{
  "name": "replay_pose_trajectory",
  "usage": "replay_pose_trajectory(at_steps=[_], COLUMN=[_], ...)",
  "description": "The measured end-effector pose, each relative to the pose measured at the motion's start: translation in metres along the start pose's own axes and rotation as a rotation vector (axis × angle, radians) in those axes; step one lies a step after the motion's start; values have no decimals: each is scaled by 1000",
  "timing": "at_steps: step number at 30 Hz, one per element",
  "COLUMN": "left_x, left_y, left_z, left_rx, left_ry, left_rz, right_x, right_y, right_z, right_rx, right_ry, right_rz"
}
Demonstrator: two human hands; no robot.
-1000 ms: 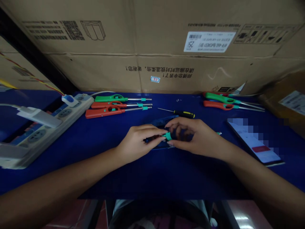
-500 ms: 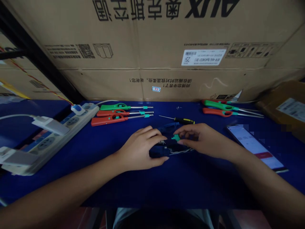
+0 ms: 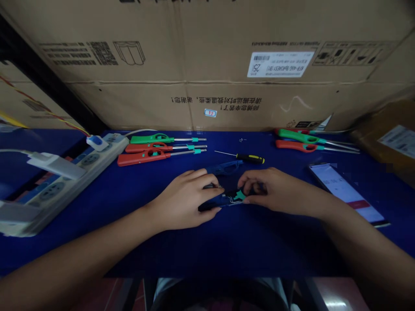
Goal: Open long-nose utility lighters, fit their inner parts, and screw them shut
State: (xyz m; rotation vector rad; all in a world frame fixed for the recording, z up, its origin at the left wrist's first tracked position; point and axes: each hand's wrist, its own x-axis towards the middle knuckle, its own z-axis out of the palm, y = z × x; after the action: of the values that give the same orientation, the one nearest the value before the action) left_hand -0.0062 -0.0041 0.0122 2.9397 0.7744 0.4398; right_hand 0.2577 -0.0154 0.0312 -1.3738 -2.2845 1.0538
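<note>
My left hand [image 3: 189, 196] rests on the blue table with its fingers curled over the handle end of an opened blue lighter body [image 3: 223, 199]. My right hand [image 3: 270, 190] pinches a small teal part [image 3: 240, 195] against that body, where thin wires show. A separate blue lighter shell half [image 3: 224, 167] lies just behind my hands. A black and yellow screwdriver [image 3: 248, 158] lies beyond it, pointing left.
Three long lighters, green and red [image 3: 152, 149], lie at the back left beside a white power strip [image 3: 61, 179] with plugs. Two more lighters [image 3: 304, 141] lie at the back right. A lit phone [image 3: 346, 192] sits right. Cardboard boxes [image 3: 207, 65] wall the back.
My right hand has brought the teal part down from above the blue body onto it. My left hand stays on the body. The camera has tilted slightly downward.
</note>
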Motion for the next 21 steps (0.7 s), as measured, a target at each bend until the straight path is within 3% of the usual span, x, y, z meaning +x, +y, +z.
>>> replay_pose_trajectory(at_steps=[13, 21], left_x=[-1, 1], left_y=[-2, 1], left_z=[6, 4], left_rx=[-67, -103], left_ry=[57, 128], left_rz=[43, 47], right_x=[-1, -6], right_y=[-1, -12], right_z=[-6, -9], right_rx=[23, 215], right_ry=[59, 99], right_rz=[-26, -81])
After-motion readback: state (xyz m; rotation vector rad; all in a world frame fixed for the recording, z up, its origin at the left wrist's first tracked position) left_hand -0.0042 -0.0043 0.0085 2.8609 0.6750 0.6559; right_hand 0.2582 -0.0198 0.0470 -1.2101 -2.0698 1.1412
